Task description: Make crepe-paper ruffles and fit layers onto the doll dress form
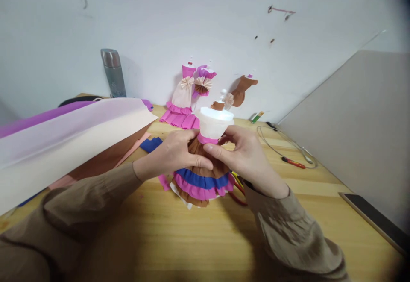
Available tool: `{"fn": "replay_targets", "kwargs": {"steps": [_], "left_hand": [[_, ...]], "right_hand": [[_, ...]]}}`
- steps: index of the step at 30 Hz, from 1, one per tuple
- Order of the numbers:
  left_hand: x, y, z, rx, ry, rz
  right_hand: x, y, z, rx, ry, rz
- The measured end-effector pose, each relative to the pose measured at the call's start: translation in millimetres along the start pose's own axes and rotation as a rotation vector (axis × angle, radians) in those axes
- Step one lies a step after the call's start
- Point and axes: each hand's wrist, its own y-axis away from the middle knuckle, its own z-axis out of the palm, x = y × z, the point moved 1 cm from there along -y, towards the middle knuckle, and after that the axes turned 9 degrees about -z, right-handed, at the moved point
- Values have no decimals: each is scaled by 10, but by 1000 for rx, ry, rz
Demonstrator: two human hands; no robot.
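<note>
A small paper dress [202, 180] with brown, blue and pink ruffled layers stands on the wooden table [198, 239]. A white cup-shaped top [214, 122] sits above its pink waistband. My left hand [175, 153] wraps around the dress's waist from the left, fingers closed on the brown paper. My right hand [241, 151] grips the same waist from the right, thumb pressed against the front. The two thumbs nearly touch.
Large sheets of cream, purple and brown crepe paper [64, 141] lie at the left. Finished paper dresses [185, 102] lean on the wall behind, next to a metal flask [113, 73]. A wire and a red-handled tool [293, 162] lie right; a dark phone [374, 220] sits far right.
</note>
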Motion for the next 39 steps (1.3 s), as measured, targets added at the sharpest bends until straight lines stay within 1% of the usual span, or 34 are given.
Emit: {"fn": "replay_targets", "kwargs": {"steps": [2, 4, 7, 8, 10, 12, 15, 20, 23, 25, 26, 28, 29, 30, 31, 32, 34, 36, 39], "left_hand": [[-6, -21, -83, 20, -44, 40], [-40, -51, -183, 108, -42, 66], [-111, -96, -334, 265, 0, 11], [-130, -107, -377, 303, 25, -12], [-155, -121, -448, 355, 74, -47], [-163, -128, -495, 381, 97, -66], [-162, -130, -526, 407, 91, -72], [-157, -132, -543, 420, 84, -82], [-152, -139, -587, 409, 12, -87], [-162, -147, -632, 344, -127, -91], [-180, -153, -652, 274, -224, -93], [-260, -164, -669, 73, -460, -105], [-327, -170, -663, -48, -575, -113], [-409, -176, -647, -145, -688, -123], [-506, -183, -618, -261, -778, -139], [-605, -193, -584, -324, -801, -149], [-790, -219, -501, -380, -818, -136], [-929, -244, -425, -389, -828, -122], [-1023, -270, -359, -408, -821, -101]], "right_hand": [[23, -17, -31, 34, -4, 5], [86, -45, -64, 107, 7, -1], [245, -92, -91, 238, 84, -23], [303, -107, -88, 260, 114, -39], [411, -133, -62, 255, 167, -74], [493, -151, -22, 239, 206, -95], [566, -162, 32, 275, 234, -94], [615, -149, 90, 267, 171, -137], [636, -135, 114, 303, 155, -141], [659, -132, 139, 311, 117, -108], [674, -135, 156, 312, 95, -88], [711, -147, 199, 317, 59, -56], [730, -156, 224, 326, 47, -49], [748, -166, 250, 337, 38, -46], [766, -178, 277, 341, 27, -43], [781, -189, 303, 341, 18, -37], [802, -208, 344, 341, 4, -20], [805, -216, 363, 340, 1, -8], [791, -209, 359, 316, -18, -8]]}}
